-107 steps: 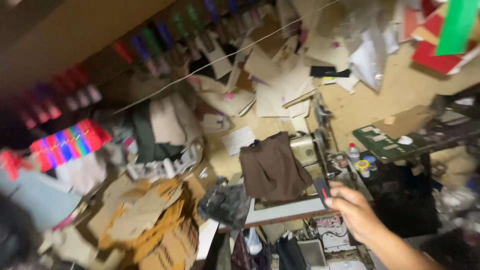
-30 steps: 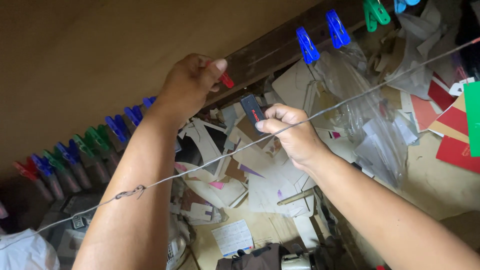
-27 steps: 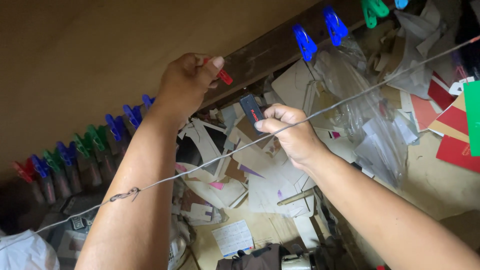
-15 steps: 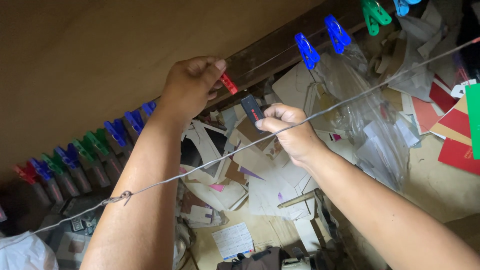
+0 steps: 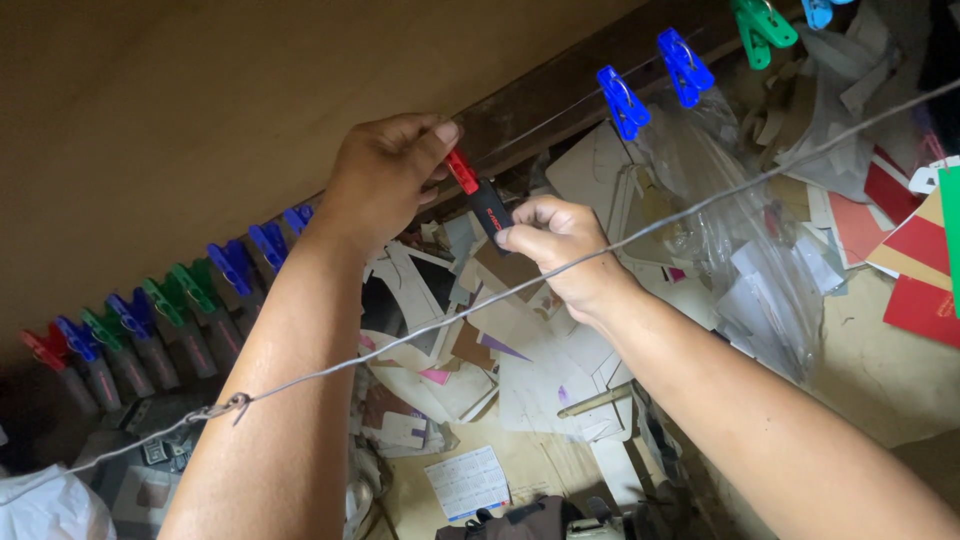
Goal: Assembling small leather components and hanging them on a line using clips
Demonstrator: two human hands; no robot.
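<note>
Left hand (image 5: 385, 180) pinches the red end of a small red-and-black stick (image 5: 478, 197); right hand (image 5: 555, 245) pinches its black end. The stick sits just above the wire (image 5: 420, 330), below the blue pegs (image 5: 652, 85). Likely light, rigid, smooth plastic; best gripped at the ends.

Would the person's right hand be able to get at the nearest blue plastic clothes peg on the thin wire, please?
Probably yes: the blue plastic clothes peg hangs just above the right hand, nothing lies between them, though that hand pinches a small black and red clip.
</note>
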